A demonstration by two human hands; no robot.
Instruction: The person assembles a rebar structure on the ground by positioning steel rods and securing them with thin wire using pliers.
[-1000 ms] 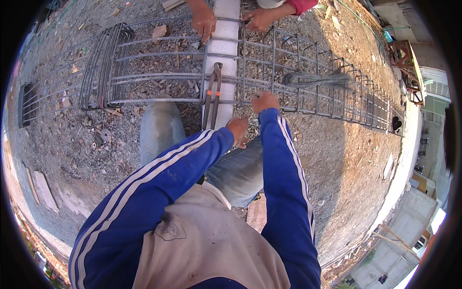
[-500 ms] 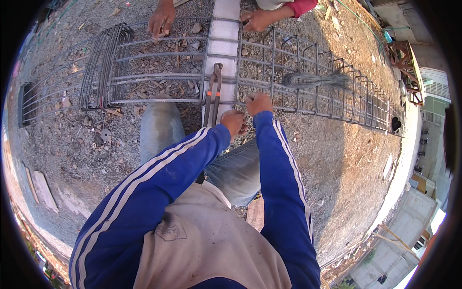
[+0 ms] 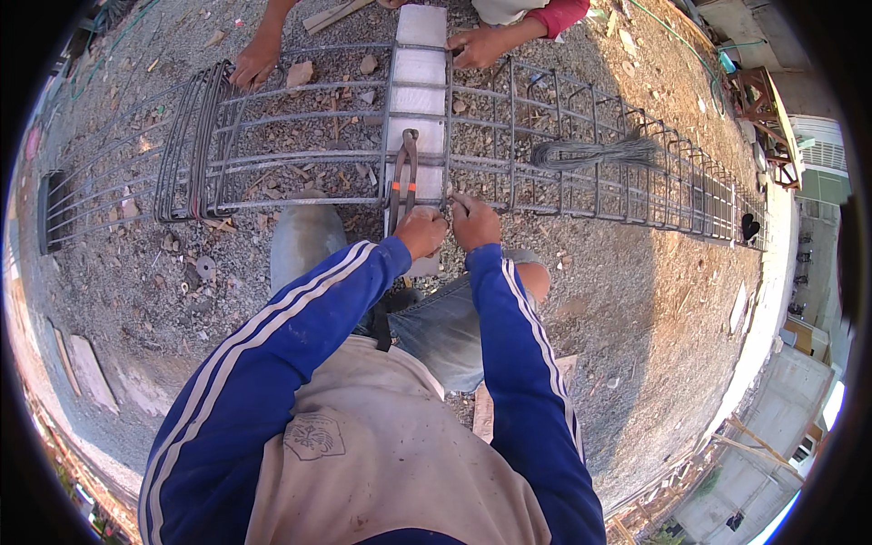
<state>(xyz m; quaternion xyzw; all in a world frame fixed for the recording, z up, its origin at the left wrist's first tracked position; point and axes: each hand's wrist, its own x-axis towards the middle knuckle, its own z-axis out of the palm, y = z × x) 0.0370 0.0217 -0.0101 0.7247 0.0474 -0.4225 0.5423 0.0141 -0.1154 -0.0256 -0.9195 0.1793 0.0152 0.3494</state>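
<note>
Pincers (image 3: 409, 168) with orange bands on their dark handles lie on a pale board (image 3: 421, 68) under the steel rebar cage (image 3: 563, 173). My left hand (image 3: 422, 232) is beside the lower handle ends, its fingers curled closed; what they hold, if anything, is hidden. Close on its right, my right hand (image 3: 474, 222) pinches at the near bar beside a stirrup at the board's right edge. Whatever is in that pinch is too small to make out. A bundle of thin tie wire (image 3: 595, 153) rests on the cage to the right.
Across the cage, another person's hand (image 3: 257, 60) touches the grouped stirrups (image 3: 195, 145) at left. A second hand (image 3: 477, 45) with a red sleeve is at the far bar near the board. Gravel ground (image 3: 581, 318) with stones and wood scraps surrounds us.
My left hand has shifted left toward the pincers' handles, and my right hand slightly left and down. The other person's hand at far left has moved left to the grouped stirrups.
</note>
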